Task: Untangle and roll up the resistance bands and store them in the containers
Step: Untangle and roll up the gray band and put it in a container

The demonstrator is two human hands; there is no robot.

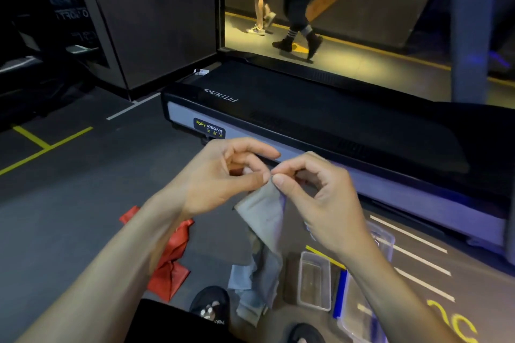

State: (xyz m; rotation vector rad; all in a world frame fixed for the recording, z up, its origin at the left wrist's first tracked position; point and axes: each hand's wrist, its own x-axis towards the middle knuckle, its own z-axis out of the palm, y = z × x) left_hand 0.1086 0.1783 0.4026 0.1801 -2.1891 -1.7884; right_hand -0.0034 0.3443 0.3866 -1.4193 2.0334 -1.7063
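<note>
I am holding the top end of the grey band [263, 213] up in front of the treadmill [320, 131], my left hand [223, 175] and right hand [315, 192] each pinching it between thumb and forefinger, fingertips almost meeting. The rest of the band is hanging down to the floor on the near side of the treadmill. A red band [167, 262] is lying crumpled further out from the treadmill, under my left forearm. A small clear container [315, 281] is sitting near the treadmill's side, beneath my right wrist.
</note>
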